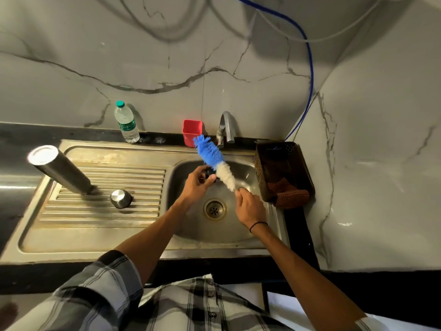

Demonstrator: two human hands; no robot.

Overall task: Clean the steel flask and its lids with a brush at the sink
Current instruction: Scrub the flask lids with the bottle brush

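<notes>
**A:** Over the sink (257,235) bowl: left hand (198,185) curls round a small dark lid (210,173), right hand (250,207) pinches the brush (214,161) at its white end. Both grips closed on their items. Flask (60,170) stands inverted on the draining board at the sink's left, steel cap (121,199) just beside it.

**B:** Risks?

**A:** My read: lid is small, mostly hidden in the fingers, probably wet. If it slips it drops straight toward the drain (214,209). Brush is held right at the end, so the long head has leverage; hard scrubbing could twist it out of the pinch or flick water onto the counter. Flask is tall on a ribbed board, so an elbow knock could tip it.

**B:** Materials?

**A:** Flask: brushed steel cylinder, smooth. Cap: domed, polished steel. Brush: soft bristles, blue tip half, white near half, tapered. Sink: dull stamped steel, ridged board. Tap (225,127) at the back edge, no water visible.
</notes>
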